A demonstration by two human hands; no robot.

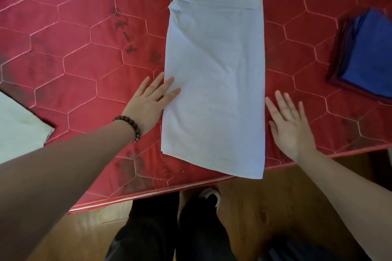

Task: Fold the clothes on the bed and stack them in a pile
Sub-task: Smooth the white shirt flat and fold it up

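Flat hands point(148, 101) point(290, 125) flanking folded garment point(214, 82)

Soft daylight, blurred wide-angle edges

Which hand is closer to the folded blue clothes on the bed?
Right. The right hand lies flat between the white garment and the blue clothes; the left hand is beyond the garment's far side.
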